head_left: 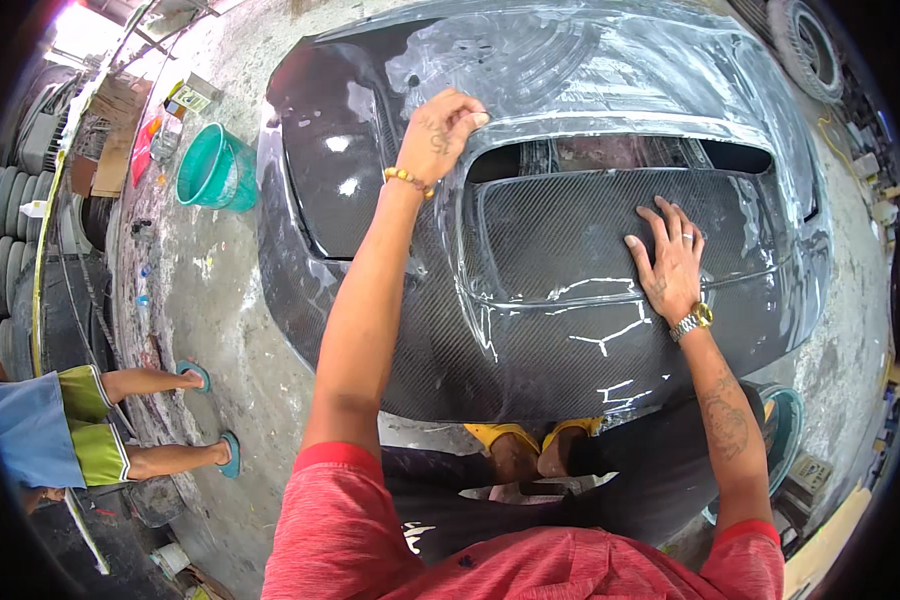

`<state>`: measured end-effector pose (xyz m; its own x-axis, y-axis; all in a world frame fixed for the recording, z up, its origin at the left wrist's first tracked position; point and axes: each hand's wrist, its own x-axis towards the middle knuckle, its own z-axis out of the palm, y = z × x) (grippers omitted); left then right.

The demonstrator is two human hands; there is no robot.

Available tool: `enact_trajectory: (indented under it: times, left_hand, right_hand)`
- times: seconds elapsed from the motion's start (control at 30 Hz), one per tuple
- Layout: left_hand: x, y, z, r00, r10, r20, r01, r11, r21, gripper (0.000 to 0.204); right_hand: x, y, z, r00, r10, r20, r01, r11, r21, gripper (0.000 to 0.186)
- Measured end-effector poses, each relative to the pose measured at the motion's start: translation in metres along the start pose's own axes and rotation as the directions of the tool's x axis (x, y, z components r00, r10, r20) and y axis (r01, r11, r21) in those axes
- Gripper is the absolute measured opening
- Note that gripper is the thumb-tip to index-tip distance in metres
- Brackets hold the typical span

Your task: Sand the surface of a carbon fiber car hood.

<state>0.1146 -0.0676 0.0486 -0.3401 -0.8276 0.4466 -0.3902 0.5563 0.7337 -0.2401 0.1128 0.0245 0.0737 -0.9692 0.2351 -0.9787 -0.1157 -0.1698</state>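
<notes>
A large glossy dark carbon-fibre panel, like a car hood (544, 364), lies in front of me, its far part smeared with pale grey residue. My left hand (437, 136) is closed in a pinch at the ridge above the left end of the dark vent opening (737, 159); whatever its fingertips hold, if anything, is too small to make out. My right hand (670, 260) rests open, fingers spread, on the raised woven scoop (560, 230) below the opening.
A teal bucket (215, 170) stands at the left, another greenish bucket (782, 430) by my right leg. A person's bare legs (165, 460) in sandals are at the lower left, beside stacked tyres (10, 275). A tyre (805, 50) lies at the upper right.
</notes>
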Motion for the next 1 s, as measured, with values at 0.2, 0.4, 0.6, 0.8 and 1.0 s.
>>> enact_trajectory:
  times: [0.2, 0.4, 0.6, 0.8, 1.0]
  left_hand:
    - [0.008, 0.006, 0.010, 0.996, 0.020, -0.082, -0.018, 1.000, 0.024, 0.017]
    - [0.005, 0.009, 0.005, 0.990, -0.100, -0.099, 0.101, 0.995, 0.012, 0.016]
    - [0.003, -0.006, 0.008, 0.987, -0.142, -0.072, 0.140, 0.990, -0.033, 0.014]
    - [0.010, 0.006, 0.010, 0.989, -0.123, -0.085, 0.126, 0.992, 0.031, 0.016]
    - [0.011, 0.013, 0.001, 0.931, -0.349, -0.106, 0.353, 0.935, 0.022, 0.022]
  right_hand:
    - [0.000, 0.000, 0.000, 1.000, -0.014, -0.028, 0.014, 1.000, -0.007, 0.049]
    - [0.000, 0.000, 0.000, 0.999, -0.019, -0.044, 0.019, 1.000, -0.004, 0.049]
    - [-0.001, 0.000, 0.000, 1.000, -0.006, -0.006, 0.006, 1.000, -0.004, 0.050]
    - [0.001, 0.000, -0.001, 1.000, 0.012, 0.022, -0.012, 1.000, -0.016, 0.050]
    - [0.000, 0.002, 0.001, 0.999, -0.003, -0.034, 0.003, 1.000, -0.008, 0.049]
